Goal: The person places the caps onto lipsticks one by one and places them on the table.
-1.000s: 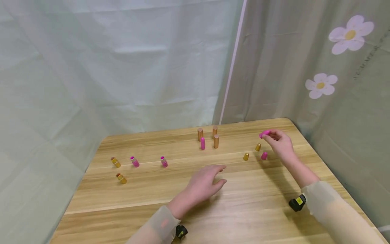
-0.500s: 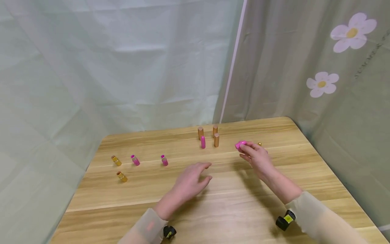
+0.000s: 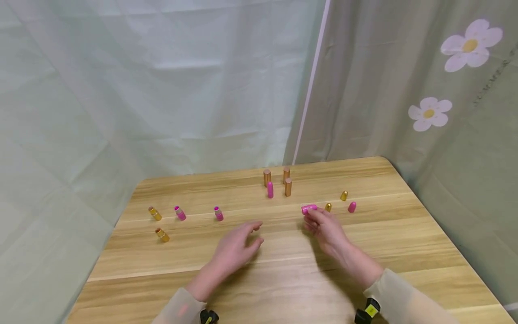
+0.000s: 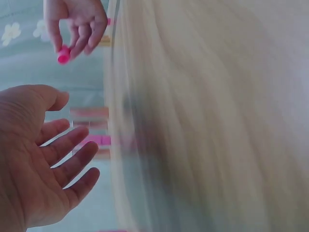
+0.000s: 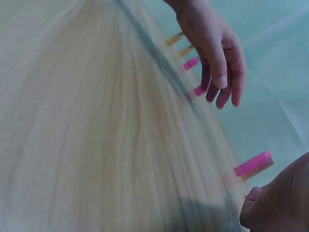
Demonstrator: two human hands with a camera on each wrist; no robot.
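My right hand (image 3: 329, 231) pinches a pink lipstick cap (image 3: 309, 209) between thumb and fingers, above the table; the cap lies nearly level with its end facing left. It also shows in the left wrist view as a pink cap (image 4: 63, 55). My left hand (image 3: 234, 247) hovers over the middle of the table, fingers loosely spread, holding nothing. Left of it stand two pink lipstick bases (image 3: 219, 214) and two gold lipstick bases (image 3: 162, 235), uncapped. Near the right hand are two gold caps (image 3: 328, 207) and another pink cap (image 3: 352, 207).
At the back stand several capped lipsticks: a pink one (image 3: 270, 190) and copper-coloured ones (image 3: 288, 187). The wooden table (image 3: 283, 288) has its far edge against a pale curtain (image 3: 202, 90). A flowered curtain (image 3: 429, 114) hangs at the right.
My right hand has carried the pink cap leftward and toward me from the far right. My left hand has drawn back to the left, still holding nothing.
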